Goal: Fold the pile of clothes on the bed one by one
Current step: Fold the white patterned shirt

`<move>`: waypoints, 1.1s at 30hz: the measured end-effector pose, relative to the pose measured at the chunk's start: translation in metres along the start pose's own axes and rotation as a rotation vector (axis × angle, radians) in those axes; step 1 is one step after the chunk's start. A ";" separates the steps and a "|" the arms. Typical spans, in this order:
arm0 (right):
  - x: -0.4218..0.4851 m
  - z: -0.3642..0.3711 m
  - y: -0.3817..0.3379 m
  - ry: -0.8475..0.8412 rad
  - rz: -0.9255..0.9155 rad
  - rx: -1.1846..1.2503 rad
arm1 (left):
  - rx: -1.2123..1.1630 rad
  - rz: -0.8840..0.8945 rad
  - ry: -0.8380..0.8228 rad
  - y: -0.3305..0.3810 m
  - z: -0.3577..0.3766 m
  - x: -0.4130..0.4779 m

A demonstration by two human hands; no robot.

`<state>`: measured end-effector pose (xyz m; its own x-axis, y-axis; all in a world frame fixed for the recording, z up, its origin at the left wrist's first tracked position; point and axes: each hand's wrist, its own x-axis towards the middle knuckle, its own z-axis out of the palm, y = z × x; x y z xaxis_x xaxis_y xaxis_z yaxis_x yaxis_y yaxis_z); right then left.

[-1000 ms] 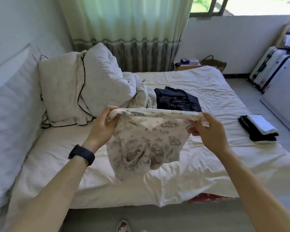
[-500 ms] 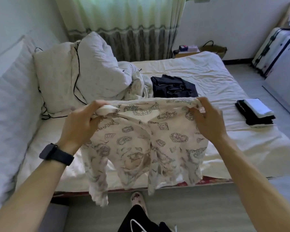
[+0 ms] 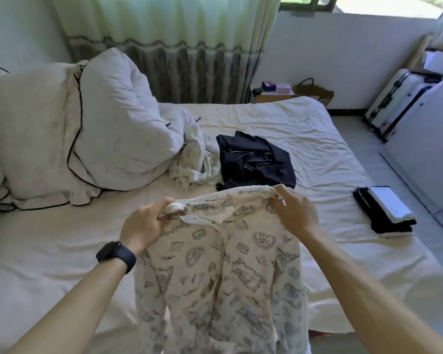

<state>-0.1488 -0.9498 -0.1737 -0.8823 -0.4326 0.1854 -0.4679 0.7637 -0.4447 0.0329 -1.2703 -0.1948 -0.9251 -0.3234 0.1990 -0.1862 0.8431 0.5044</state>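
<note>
Holding the patterned shirt [image 3: 223, 264] by its shoulders, your left hand [image 3: 143, 223] and right hand [image 3: 294, 213] clench fabric; lay it flat on the bed [image 3: 62, 238] at twelve o'clock.

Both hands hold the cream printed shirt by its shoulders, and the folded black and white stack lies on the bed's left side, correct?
No: the head view shows the folded black and white stack on the right side of the white-sheeted bed. The left hand and right hand hold the cream printed shirt by its shoulders.
</note>
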 end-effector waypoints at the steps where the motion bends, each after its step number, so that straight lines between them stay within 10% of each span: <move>1: 0.014 0.013 0.003 -0.042 0.031 -0.014 | 0.020 -0.033 -0.034 -0.012 0.012 0.013; 13: 0.087 0.217 0.093 -0.313 0.408 0.011 | 0.160 -0.253 -0.334 -0.116 0.194 0.094; 21: 0.157 0.327 0.138 -0.086 0.372 0.240 | 0.087 -0.244 0.038 -0.165 0.279 0.163; 27: 0.167 0.404 0.177 -0.572 0.627 0.084 | 0.264 -0.459 -0.532 -0.206 0.346 0.166; 33: 0.174 0.413 0.163 -0.249 0.419 0.068 | -0.063 -0.695 -0.146 -0.207 0.364 0.199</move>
<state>-0.3578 -1.0990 -0.5760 -0.9512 -0.2021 -0.2332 -0.0632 0.8672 -0.4939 -0.2333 -1.3525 -0.5651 -0.6351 -0.7126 -0.2981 -0.7334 0.4354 0.5220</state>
